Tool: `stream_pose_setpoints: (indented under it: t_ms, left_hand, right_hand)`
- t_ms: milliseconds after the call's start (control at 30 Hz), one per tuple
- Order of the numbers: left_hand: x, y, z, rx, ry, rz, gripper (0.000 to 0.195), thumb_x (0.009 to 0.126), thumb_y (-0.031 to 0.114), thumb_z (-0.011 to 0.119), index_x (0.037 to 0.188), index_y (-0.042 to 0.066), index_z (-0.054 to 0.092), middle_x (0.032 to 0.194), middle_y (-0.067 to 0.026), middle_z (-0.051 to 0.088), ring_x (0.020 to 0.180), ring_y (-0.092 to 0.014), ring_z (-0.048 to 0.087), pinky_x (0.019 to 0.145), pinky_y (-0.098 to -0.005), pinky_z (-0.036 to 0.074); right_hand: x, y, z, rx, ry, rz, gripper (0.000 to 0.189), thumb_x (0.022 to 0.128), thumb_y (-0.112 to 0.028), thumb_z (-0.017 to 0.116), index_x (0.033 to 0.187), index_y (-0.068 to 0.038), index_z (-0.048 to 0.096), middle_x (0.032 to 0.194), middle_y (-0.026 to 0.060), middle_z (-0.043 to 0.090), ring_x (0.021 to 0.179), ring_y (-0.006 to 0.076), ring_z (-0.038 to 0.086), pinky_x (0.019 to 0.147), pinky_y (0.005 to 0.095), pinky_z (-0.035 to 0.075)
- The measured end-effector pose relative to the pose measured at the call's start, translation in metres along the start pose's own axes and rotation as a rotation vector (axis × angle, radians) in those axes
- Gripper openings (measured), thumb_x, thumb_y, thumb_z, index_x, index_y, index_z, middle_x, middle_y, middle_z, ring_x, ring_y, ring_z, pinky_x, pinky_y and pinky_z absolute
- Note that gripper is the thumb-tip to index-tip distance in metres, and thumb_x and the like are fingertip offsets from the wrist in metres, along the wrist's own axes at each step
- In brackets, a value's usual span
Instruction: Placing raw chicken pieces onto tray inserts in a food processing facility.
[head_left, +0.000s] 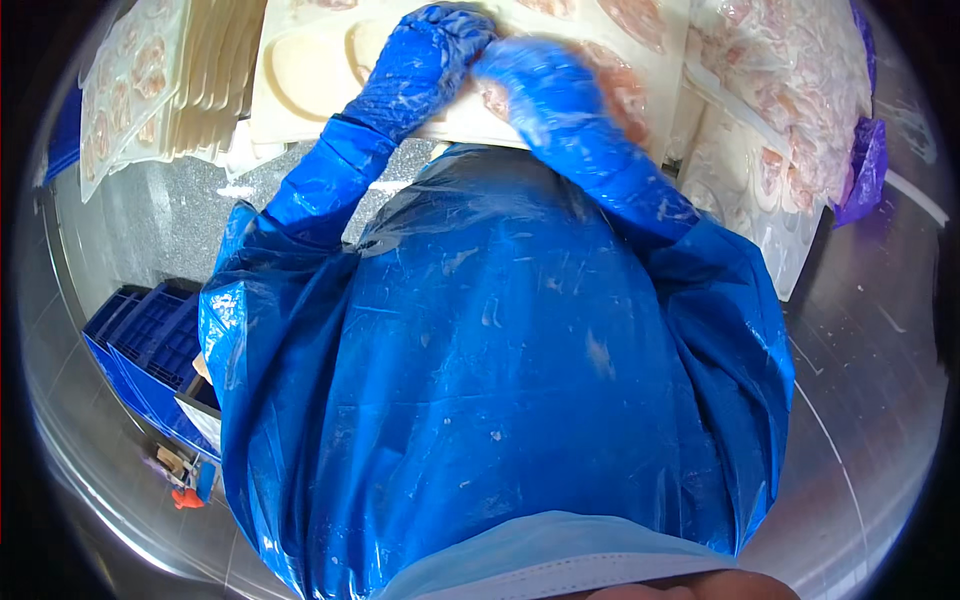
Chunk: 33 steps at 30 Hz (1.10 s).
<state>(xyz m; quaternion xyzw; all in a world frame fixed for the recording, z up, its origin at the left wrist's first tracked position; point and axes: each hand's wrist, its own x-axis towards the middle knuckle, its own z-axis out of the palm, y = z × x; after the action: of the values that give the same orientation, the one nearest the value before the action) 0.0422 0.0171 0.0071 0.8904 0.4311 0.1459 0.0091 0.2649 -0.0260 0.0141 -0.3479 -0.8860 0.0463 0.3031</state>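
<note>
My left hand (446, 52), in a wet blue glove, is curled over a cream tray (289, 124) with rounded hollows. My right hand (541, 90), also in a blue glove, is beside it over the same tray and blurred. Pale pink raw meat (615, 90) fills hollows on the tray's right side. At the left of the tray, one hollow (304, 75) holds nothing. The fingers of both hands are hidden or smeared, so whether they hold anything does not show.
A stack of cream trays (214, 75) stands at the left, with a meat-filled tray (124, 105) leaning against it. Heaped raw meat (802, 82) lies at the right, next to purple plastic (862, 172). Blue crates (154, 337) sit at the lower left.
</note>
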Motion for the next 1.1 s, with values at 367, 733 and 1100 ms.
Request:
stream_pose_setpoints:
  t_ms: [367, 733, 1100]
  left_hand:
    - [-0.006, 0.069, -0.015, -0.161, 0.047, -0.12, 0.069, 0.097, 0.032, 0.057, 0.156, 0.01, 0.03, 0.162, -0.0146, 0.027, 0.151, -0.035, 0.021, 0.121, -0.0525, 0.014]
    - [-0.003, 0.081, -0.02, -0.101, 0.001, -0.172, 0.071, 0.095, 0.037, 0.059, 0.155, 0.01, 0.032, 0.162, -0.0137, 0.028, 0.151, -0.035, 0.02, 0.122, -0.0529, 0.013]
    - [-0.003, 0.076, -0.021, -0.154, 0.047, -0.18, 0.064, 0.095, 0.035, 0.059, 0.151, 0.012, 0.041, 0.159, -0.0136, 0.033, 0.15, -0.035, 0.024, 0.121, -0.0524, 0.016]
  right_hand:
    - [-0.026, 0.013, -0.027, -0.001, -0.071, 0.159, 0.043, 0.082, -0.014, 0.065, 0.125, -0.011, 0.066, 0.125, 0.0096, 0.065, 0.119, 0.03, 0.057, 0.105, 0.0475, 0.043]
    - [-0.117, 0.305, -0.096, -0.393, 0.214, 0.4, 0.023, 0.093, -0.009, 0.06, 0.116, -0.006, 0.064, 0.113, 0.0108, 0.067, 0.099, 0.0219, 0.066, 0.087, 0.0338, 0.054]
    - [-0.115, 0.271, -0.154, 0.15, 0.151, 0.776, 0.024, 0.093, -0.015, 0.067, 0.116, -0.008, 0.068, 0.103, 0.0016, 0.072, 0.09, 0.0134, 0.065, 0.078, 0.0248, 0.052]
